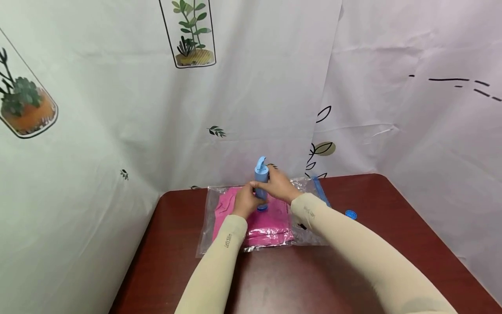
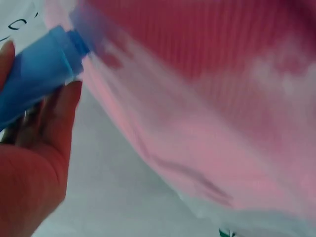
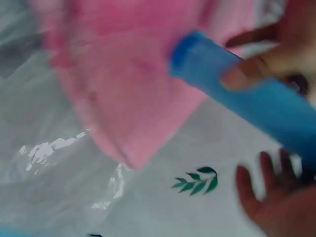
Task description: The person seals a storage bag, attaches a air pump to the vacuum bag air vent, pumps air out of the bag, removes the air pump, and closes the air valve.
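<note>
A light blue hand pump (image 1: 261, 176) stands upright over a clear plastic storage bag (image 1: 204, 235). Folded pink clothing (image 1: 270, 224) lies inside the bag. My left hand (image 1: 246, 201) holds the pump's lower body, near its darker blue nozzle (image 3: 182, 54), which meets the bag over the clothing. Higher up, my right hand (image 1: 278, 185) grips the barrel, with the thumb across its front and fingers behind. The pump's handle flap (image 1: 260, 162) sticks up at the top. In the left wrist view, ribbed pink fabric (image 2: 197, 39) shows through the film.
A round blue cap (image 1: 351, 214) lies on the dark red table (image 1: 274, 283), right of the bag. The bag's blue zip edge (image 1: 321, 192) runs along its right side. Behind the table hangs a pale printed curtain (image 1: 255, 96).
</note>
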A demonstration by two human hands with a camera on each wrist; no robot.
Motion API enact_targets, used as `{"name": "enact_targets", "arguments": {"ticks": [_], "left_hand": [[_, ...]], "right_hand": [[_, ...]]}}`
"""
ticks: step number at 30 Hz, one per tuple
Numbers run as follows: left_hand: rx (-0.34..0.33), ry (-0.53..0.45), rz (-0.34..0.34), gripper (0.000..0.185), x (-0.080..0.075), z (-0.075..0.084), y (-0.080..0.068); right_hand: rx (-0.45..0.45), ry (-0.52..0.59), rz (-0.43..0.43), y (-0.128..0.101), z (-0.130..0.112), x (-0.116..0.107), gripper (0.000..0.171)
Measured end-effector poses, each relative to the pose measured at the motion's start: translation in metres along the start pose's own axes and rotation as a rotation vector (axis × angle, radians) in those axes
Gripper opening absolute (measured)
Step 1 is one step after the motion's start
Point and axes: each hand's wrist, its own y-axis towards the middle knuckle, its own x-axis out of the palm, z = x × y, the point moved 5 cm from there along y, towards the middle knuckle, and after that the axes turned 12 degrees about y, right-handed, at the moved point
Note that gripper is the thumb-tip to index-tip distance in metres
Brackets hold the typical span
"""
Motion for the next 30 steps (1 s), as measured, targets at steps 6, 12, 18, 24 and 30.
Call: {"name": "enact_targets", "arguments": {"ticks": [6,12,18,24,30], "left_hand": [[-0.056,-0.121,-0.148,0.059,-0.041,0.035,-0.021],[-0.042,-0.071,-0.134,0.046,-0.028,0.026,-0.020],[-0.107,-0.077,-0.202,0.044,-0.044,0.052,-0.032],[-0.139,-0.010,-0.229,0.048,-0.039,0.051,-0.032],[-0.133,-0.007,-0.065,0.064,-0.005,0.014,-0.012]], "right_hand": [[0.013,0.295,-0.230,0.014,-0.024,-0.021,0.060],[0.045,0.251,-0.320,0.022,-0.024,-0.032,0.053],[-0.048,0.135,-0.221,0.022,-0.024,-0.037,0.031],[-0.101,0.013,-0.123,0.017,-0.033,-0.037,0.022],[-0.072,-0.078,-0.028,0.013,-0.029,-0.028,0.043]]}}
